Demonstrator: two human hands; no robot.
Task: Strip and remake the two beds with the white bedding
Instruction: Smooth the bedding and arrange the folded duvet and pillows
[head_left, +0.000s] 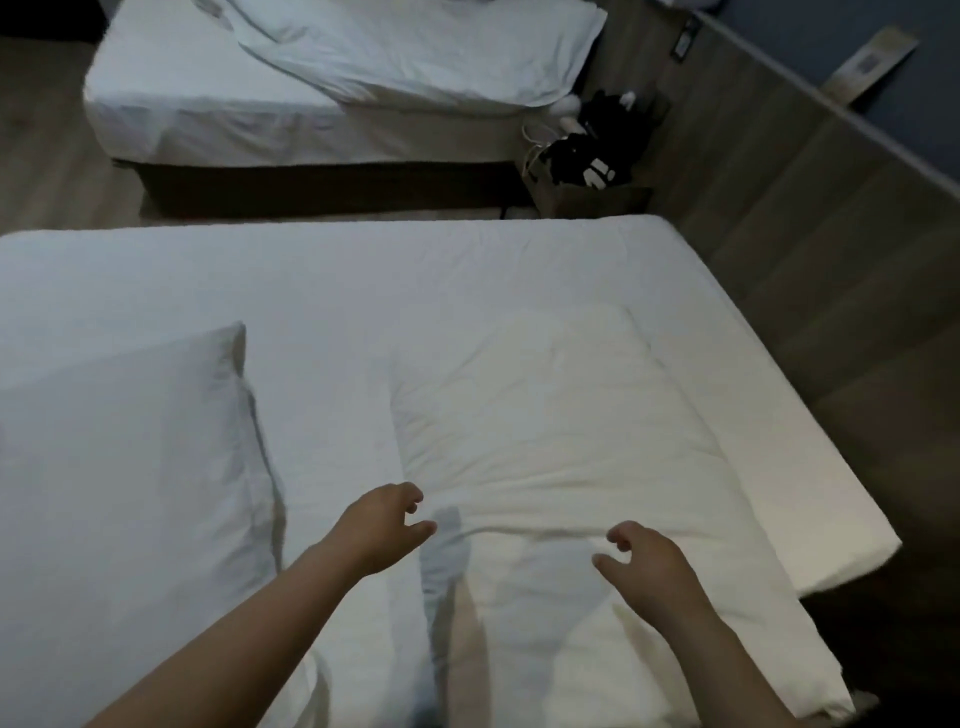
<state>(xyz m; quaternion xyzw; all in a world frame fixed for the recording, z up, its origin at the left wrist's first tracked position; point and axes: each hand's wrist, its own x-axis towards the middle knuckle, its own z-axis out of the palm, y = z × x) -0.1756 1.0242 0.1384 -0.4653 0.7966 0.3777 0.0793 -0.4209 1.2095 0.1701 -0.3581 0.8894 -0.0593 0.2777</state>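
Note:
The near bed (363, 280) is covered by a white sheet. On its right half lies a white pillow (561, 426), creased and bare-looking. A second white pillow (119, 483) in a case lies at the left. My left hand (382, 525) hovers over the left edge of the right pillow with loosely curled fingers, holding nothing. My right hand (647, 564) hovers over the same pillow's near part, fingers loosely curled and empty. The far bed (218, 109) at the top has a rumpled white duvet (415, 52) on it.
Between the beds at the right stands a brown paper bag (587, 192) with black items (597, 140) and a white cable on it. A wood-panelled wall (805, 218) runs along the right. Wooden floor (47, 150) shows at the left between the beds.

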